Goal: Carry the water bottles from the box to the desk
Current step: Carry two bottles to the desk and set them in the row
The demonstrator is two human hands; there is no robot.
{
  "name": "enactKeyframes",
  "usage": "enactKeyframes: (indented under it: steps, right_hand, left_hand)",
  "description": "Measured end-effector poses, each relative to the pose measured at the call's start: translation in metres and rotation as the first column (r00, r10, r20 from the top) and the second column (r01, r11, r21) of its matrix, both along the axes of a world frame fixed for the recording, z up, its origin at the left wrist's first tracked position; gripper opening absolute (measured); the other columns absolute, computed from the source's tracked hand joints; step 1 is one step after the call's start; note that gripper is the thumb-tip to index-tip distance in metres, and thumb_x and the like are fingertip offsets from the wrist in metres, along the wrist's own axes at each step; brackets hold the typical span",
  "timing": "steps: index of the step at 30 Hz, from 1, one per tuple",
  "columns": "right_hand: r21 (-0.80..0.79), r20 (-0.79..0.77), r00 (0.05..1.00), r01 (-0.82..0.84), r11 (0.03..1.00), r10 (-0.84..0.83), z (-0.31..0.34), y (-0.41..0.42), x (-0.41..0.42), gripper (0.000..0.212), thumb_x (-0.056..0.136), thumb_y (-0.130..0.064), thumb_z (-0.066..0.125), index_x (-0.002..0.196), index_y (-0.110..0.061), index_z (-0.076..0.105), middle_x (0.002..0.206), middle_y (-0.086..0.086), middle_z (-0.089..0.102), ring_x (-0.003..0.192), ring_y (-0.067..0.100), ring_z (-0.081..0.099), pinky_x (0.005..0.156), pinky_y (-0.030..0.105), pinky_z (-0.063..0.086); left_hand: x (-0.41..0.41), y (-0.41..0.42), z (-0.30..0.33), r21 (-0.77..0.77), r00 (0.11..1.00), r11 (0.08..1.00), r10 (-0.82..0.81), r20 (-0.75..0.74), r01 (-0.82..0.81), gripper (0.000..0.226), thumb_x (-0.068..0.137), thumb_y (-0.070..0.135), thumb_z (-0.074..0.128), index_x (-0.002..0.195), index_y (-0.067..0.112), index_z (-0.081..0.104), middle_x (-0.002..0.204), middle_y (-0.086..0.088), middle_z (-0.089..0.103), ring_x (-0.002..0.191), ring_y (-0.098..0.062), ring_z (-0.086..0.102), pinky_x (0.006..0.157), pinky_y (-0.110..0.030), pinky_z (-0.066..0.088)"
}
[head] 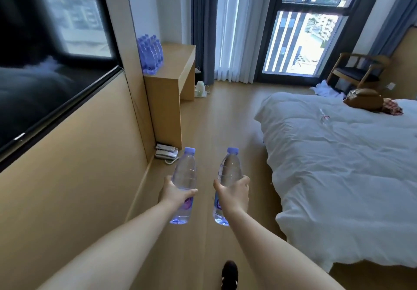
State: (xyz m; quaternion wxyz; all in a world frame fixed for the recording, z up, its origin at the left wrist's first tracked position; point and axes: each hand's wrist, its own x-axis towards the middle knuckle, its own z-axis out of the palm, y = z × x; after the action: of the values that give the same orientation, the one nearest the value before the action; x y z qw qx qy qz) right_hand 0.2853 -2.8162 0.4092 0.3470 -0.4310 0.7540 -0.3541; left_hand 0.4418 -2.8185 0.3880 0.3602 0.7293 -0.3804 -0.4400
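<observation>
i am holding both arms out in front of me over the wooden floor (225, 113), a bottle in each hand. my left hand (174, 194) is gripping the left bottle (184, 177) around its middle, fingers curled round the far side and thumb lying across the near side, just above the purple label. my right hand (234, 191) is gripping the right bottle (228, 172) the same way, fingers wrapped round the right side and thumb pressing on the left. both bottles are standing close to upright, purple caps pointing away from me, the two well apart from each other and touching nothing but my hands. far ahead on the left, the desk (178, 68) is standing against the wall, and a cluster of bottles (150, 55) with purple caps is sitting on its left part, packed close together. on the floor at the near foot of the desk, a white phone (165, 152) is lying by the wall. to the right, the bed (338, 154) with a white duvet is filling that side, with a brown bag (363, 99) lying at its far end. a wooden chair (358, 68) is standing beyond the bed, near the tall window (300, 41). a dark screen (45, 64) is hanging on the left wall. near the bottom edge, my dark shoe (229, 275) is showing on the floor.
</observation>
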Motion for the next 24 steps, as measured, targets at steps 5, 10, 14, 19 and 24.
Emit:
enactKeyframes:
  steps: [5,10,14,19,24]
  right_hand:
    - [0.0,-0.055,0.997,-0.049,0.999,0.049,-0.01,-0.133,-0.026,0.068,0.079,-0.046,0.07,0.127,-0.012,0.035,0.123,0.008,0.049,0.107,0.029,0.057,0.088,0.047,0.052]
    - [-0.006,-0.119,0.99,-0.078,0.997,0.077,0.007,-0.267,-0.045,0.067,0.079,-0.042,0.07,0.127,-0.01,0.036,0.123,0.009,0.05,0.109,0.03,0.056,0.087,0.044,0.051]
    - [-0.036,-0.112,0.99,-0.087,0.996,0.082,0.019,-0.359,-0.043,0.066,0.078,-0.044,0.068,0.127,-0.012,0.036,0.122,0.007,0.05,0.108,0.03,0.056,0.088,0.044,0.05]
    - [-0.019,-0.111,0.988,-0.108,0.994,0.105,0.004,-0.475,-0.033,0.071,0.077,-0.046,0.066,0.132,-0.014,0.034,0.126,0.005,0.049,0.112,0.03,0.055,0.088,0.041,0.048]
    - [0.02,-0.125,0.985,-0.119,0.993,0.121,-0.017,-0.6,-0.016,0.072,0.078,-0.046,0.065,0.132,-0.012,0.033,0.129,0.006,0.049,0.114,0.03,0.054,0.089,0.041,0.048]
  left_hand:
    - [-0.017,-0.133,-0.006,-0.009,0.998,0.998,0.067,-0.009,-0.068,0.071,0.062,0.022,0.089,0.118,0.01,0.048,0.112,-0.01,0.062,0.104,-0.028,0.06,0.097,-0.043,0.048]
    - [-0.031,-0.255,0.021,-0.059,0.983,0.983,0.178,0.033,-0.176,0.069,0.066,0.025,0.086,0.118,0.01,0.043,0.106,-0.004,0.057,0.096,-0.025,0.056,0.082,-0.033,0.045]
    - [-0.041,-0.343,0.035,-0.064,0.97,0.972,0.231,0.07,-0.227,0.064,0.067,0.027,0.085,0.112,0.013,0.042,0.105,-0.005,0.058,0.099,-0.029,0.059,0.091,-0.039,0.047]
    - [-0.045,-0.458,0.031,-0.062,0.953,0.958,0.285,0.098,-0.28,0.06,0.067,0.029,0.085,0.107,0.015,0.041,0.099,-0.001,0.052,0.086,-0.023,0.048,0.076,-0.03,0.036]
    - [-0.03,-0.585,0.012,-0.047,0.956,0.956,0.289,-0.046,-0.291,0.061,0.071,0.015,0.082,0.114,0.007,0.039,0.119,-0.014,0.054,0.104,-0.029,0.054,0.09,-0.035,0.041]
